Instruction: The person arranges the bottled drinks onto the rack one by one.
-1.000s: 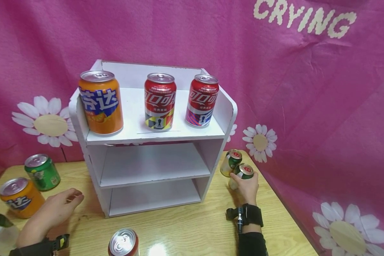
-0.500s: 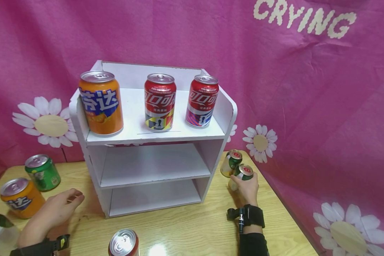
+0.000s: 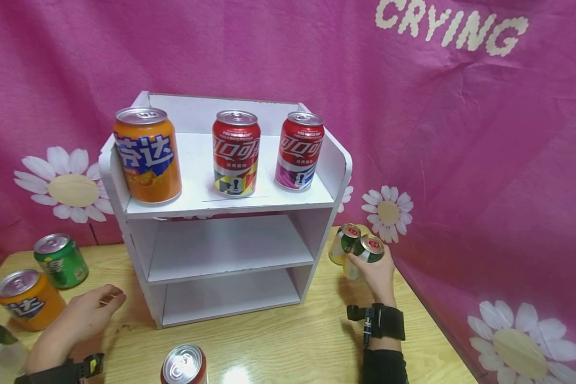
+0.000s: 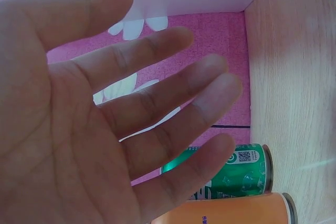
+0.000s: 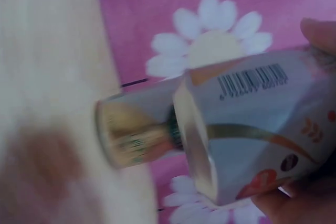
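Observation:
My right hand (image 3: 383, 274) grips a green, white and gold drink can (image 3: 370, 246) to the right of the shelf. In the right wrist view this can (image 5: 262, 124) is tilted, its base off the table. A matching can (image 5: 139, 124) stands just behind it on the table. My left hand (image 3: 88, 314) is at the shelf's left, fingers loosely bent and holding nothing; the left wrist view shows its bare palm. Nearest to it is an orange soda can (image 3: 33, 304), with a green can (image 3: 62, 261) behind.
A white three-tier shelf (image 3: 230, 248) stands mid-table. On its top are an orange can (image 3: 151, 160) and two red cola cans (image 3: 236, 154). Another red can (image 3: 184, 365) stands at the front, and a green-white can (image 3: 2, 354) at lower left. A pink curtain (image 3: 461, 160) hangs behind.
My right hand has raised the green, white and gold can from the table and moved it slightly right. My left hand stays in place. The head view has shifted slightly.

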Available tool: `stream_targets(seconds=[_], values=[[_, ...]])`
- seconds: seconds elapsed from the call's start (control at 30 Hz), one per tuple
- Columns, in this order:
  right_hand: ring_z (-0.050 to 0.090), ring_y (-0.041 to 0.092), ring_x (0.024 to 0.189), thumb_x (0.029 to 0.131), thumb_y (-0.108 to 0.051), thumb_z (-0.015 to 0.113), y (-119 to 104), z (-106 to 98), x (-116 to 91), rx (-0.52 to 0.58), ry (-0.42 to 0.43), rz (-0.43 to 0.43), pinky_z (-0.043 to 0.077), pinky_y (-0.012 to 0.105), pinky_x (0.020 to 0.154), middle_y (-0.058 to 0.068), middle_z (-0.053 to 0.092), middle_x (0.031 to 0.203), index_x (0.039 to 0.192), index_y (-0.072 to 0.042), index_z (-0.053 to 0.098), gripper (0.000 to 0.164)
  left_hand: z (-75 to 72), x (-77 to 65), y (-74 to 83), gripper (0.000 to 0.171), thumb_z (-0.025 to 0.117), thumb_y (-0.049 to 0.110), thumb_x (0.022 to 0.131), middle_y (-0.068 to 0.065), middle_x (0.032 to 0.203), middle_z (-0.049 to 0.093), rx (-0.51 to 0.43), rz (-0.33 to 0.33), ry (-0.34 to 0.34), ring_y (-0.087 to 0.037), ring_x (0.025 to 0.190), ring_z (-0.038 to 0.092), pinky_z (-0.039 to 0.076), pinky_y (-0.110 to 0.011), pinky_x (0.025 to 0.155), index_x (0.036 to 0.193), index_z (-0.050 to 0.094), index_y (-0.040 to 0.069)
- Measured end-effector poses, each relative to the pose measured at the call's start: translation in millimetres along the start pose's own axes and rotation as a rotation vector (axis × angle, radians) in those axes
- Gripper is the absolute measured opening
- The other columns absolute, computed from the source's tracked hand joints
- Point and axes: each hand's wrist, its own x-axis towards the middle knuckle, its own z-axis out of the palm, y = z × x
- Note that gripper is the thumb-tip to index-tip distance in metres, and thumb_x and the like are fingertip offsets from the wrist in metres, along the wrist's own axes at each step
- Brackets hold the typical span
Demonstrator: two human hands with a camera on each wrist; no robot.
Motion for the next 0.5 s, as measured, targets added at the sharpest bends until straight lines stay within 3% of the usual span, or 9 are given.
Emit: stream_targets(seconds=[0.5], values=[[0.051, 0.014, 0.097, 0.06, -0.021, 0.082, -63, -25, -22, 0.07, -0.094, -0.197, 0.044, 0.03, 0.08, 0.0, 0.054, 0.109, 0.122, -0.019, 0.046, 0.072, 0.9, 1.5, -0.2, 0.053, 0.038, 0.042, 0.091, -0.025, 0.102, 0.056, 0.005, -0.017, -0.022, -0.04, 0.091, 0.052, 0.043, -0.05, 0.07, 0.11, 0.052, -0.005]])
